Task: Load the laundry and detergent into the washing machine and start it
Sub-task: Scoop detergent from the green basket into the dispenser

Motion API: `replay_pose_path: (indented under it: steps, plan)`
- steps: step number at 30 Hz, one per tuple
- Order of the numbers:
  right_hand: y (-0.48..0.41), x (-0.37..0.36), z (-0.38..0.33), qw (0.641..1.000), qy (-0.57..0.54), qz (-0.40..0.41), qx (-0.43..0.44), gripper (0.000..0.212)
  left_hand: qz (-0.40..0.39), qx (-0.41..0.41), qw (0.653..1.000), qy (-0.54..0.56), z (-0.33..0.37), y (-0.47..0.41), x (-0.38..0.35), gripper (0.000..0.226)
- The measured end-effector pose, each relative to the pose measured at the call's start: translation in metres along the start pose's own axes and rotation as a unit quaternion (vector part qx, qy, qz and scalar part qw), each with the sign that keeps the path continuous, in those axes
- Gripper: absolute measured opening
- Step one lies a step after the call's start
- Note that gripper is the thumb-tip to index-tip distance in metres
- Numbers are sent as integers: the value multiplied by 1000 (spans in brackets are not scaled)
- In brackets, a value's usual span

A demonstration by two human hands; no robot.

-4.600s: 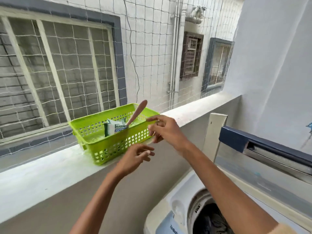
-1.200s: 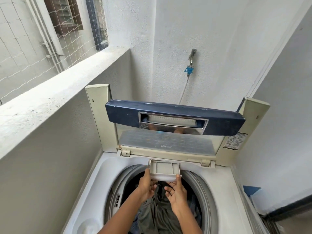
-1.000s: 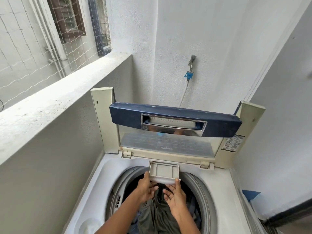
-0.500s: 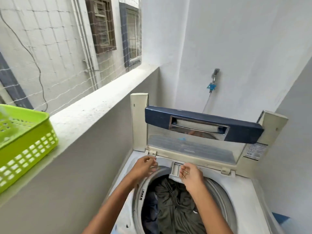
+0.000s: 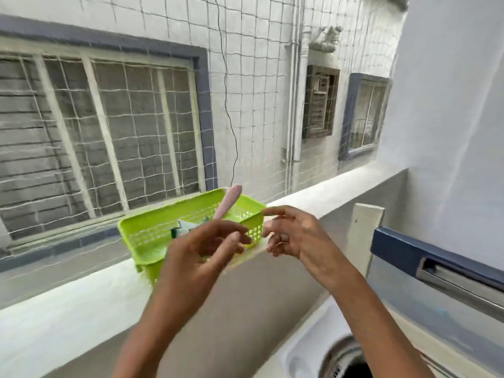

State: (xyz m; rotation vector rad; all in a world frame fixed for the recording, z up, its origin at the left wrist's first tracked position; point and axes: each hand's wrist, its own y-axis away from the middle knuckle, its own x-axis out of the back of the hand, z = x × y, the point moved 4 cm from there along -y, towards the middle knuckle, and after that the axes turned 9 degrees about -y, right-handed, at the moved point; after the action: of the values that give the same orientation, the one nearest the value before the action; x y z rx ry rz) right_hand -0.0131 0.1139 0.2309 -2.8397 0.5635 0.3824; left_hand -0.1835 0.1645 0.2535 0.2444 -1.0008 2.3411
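Note:
A lime-green slotted basket (image 5: pixel 147 236) stands on the white ledge (image 5: pixel 68 304). Inside it lies a green and white detergent packet (image 5: pixel 188 227), and a pink spoon handle (image 5: pixel 227 200) sticks up over the rim. My left hand (image 5: pixel 201 255) hovers in front of the basket with fingers apart and holds nothing. My right hand (image 5: pixel 294 233) is beside the basket's right end, fingers loosely spread, also with nothing in it. The washing machine (image 5: pixel 308 356) is at the bottom right with its lid (image 5: pixel 436 257) raised; only a sliver of the drum opening (image 5: pixel 351 364) shows.
Netting covers the opening above the ledge, with a neighbouring building's windows behind it. A white wall rises at the right behind the machine's raised lid.
My view has swung left from the machine's drum to the basket on the ledge. Both hands left the drawer at the drum's rim and rose to the basket's front and right end.

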Motion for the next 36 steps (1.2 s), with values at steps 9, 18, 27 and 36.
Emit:
replay_pose_path:
  steps: [9, 18, 27, 36]
  plan:
    - [-52, -72, 18, 992, 126, -8, 3, 16, -94, 189, 929, -304, -98, -23, 55, 95]
    - [-57, -92, 7, 897, 396, -86, 178, 24, -151, 172, 830, -508, -102, -29, 43, 42]
    - [-76, -69, 33, 985, 163, 47, 34, 27, -128, 119, 810, -560, -108, -31, 41, 58]
    - [-76, -56, 33, 984, -17, 169, 54, 24, -115, 121, 793, -586, -108, -31, 39, 68]
